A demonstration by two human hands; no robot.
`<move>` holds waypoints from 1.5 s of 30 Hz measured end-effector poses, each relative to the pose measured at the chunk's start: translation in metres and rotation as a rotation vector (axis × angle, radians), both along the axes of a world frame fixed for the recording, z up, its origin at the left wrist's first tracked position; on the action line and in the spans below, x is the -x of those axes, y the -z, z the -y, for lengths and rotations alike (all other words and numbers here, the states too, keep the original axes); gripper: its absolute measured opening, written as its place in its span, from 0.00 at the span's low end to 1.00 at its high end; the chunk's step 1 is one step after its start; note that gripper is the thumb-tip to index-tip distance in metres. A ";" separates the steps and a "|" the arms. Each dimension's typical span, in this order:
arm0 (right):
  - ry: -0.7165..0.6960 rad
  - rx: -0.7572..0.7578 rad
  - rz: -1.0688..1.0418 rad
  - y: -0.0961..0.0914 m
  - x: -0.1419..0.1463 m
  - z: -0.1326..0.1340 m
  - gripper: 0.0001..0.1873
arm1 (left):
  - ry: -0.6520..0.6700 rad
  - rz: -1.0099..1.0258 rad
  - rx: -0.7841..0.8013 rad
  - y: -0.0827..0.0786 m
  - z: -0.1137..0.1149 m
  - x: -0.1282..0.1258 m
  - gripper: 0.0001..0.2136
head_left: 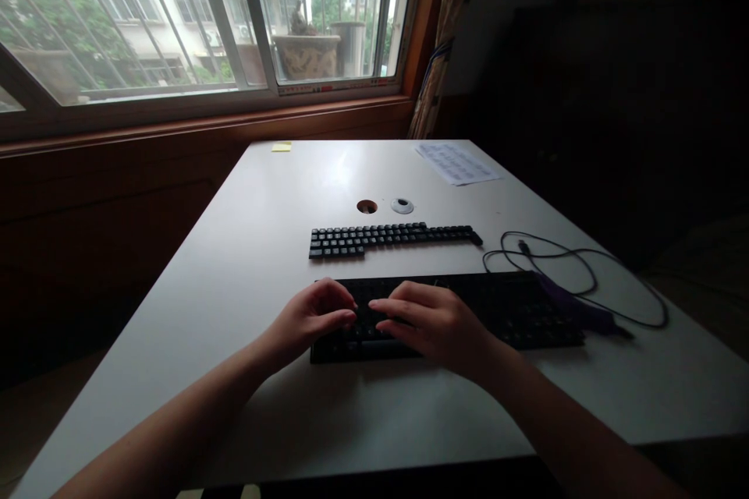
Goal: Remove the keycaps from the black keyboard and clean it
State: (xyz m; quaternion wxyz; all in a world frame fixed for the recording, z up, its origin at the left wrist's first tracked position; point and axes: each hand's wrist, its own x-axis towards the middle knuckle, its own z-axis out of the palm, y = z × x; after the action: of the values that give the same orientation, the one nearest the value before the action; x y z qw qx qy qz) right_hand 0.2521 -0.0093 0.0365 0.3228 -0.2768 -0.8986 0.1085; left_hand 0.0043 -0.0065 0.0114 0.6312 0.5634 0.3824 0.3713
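Note:
A black keyboard [515, 312] lies in front of me, many of its keys too dark to make out. Over its left part, my left hand [319, 313] is closed, thumb and index finger nearly together at the tips. Whatever sits between them is too small to name. My right hand [436, 320] reaches in from the other side, fingers stretched toward the left fingertips and apart from each other, low over the keys. Just behind the keyboard, loose black keycaps [386, 236] stand in tight rows, with a shorter row at the front left.
A black cable [591, 273] loops on the right of the white table [222, 288]. A purple tool-like object [576, 308] lies across the keyboard's right end. Farther back are a round table hole [367, 207], a white ring [402, 206], printed papers [459, 162] and a yellow note [282, 146].

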 end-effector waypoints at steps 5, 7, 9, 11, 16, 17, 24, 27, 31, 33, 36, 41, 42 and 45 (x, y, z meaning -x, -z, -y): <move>-0.045 0.038 0.034 0.004 0.011 -0.010 0.13 | -0.012 0.007 0.022 0.001 0.000 0.000 0.11; -0.056 0.057 0.038 0.003 0.012 -0.011 0.13 | -0.015 0.014 0.026 0.001 0.000 0.000 0.12; -0.067 0.071 0.043 0.003 0.014 -0.011 0.13 | -0.012 0.021 0.028 0.001 0.000 -0.001 0.12; -0.075 0.071 0.045 0.002 0.016 -0.011 0.13 | -0.002 0.022 0.030 0.001 0.000 -0.001 0.12; -0.070 0.074 0.065 0.001 0.023 -0.012 0.10 | 0.004 0.004 0.030 0.003 -0.001 0.000 0.12; -0.073 0.083 0.072 0.001 0.023 -0.013 0.09 | 0.001 0.001 0.028 0.003 -0.002 0.000 0.12; 0.073 0.118 0.100 -0.001 0.014 -0.045 0.07 | -0.111 -0.089 -0.054 -0.001 -0.005 0.004 0.12; 0.248 0.156 0.167 0.003 0.008 -0.069 0.05 | -0.174 -0.153 -0.130 -0.002 -0.008 0.008 0.12; 0.378 0.206 0.304 0.017 0.009 -0.089 0.06 | -0.224 -0.185 -0.178 0.000 -0.013 0.014 0.12; 0.415 0.207 0.360 0.023 0.011 -0.092 0.06 | -0.240 -0.199 -0.190 0.000 -0.014 0.017 0.12; 0.459 0.194 0.398 0.029 0.011 -0.093 0.08 | -0.257 -0.216 -0.207 0.000 -0.016 0.019 0.12; 0.486 0.168 0.392 0.036 0.007 -0.094 0.10 | -0.252 -0.233 -0.213 0.002 -0.017 0.019 0.12; 0.484 0.162 0.384 0.037 0.007 -0.094 0.10 | -0.252 -0.238 -0.213 0.002 -0.017 0.019 0.12; 0.478 0.141 0.350 0.039 0.005 -0.093 0.12 | -0.257 -0.246 -0.212 0.003 -0.017 0.020 0.12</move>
State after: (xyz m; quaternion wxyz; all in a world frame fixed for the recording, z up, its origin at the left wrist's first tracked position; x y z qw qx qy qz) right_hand 0.2475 0.0841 -0.0028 0.1593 -0.5167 -0.8401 0.0423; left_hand -0.0154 0.0109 0.0084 0.4645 0.6144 0.4840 0.4153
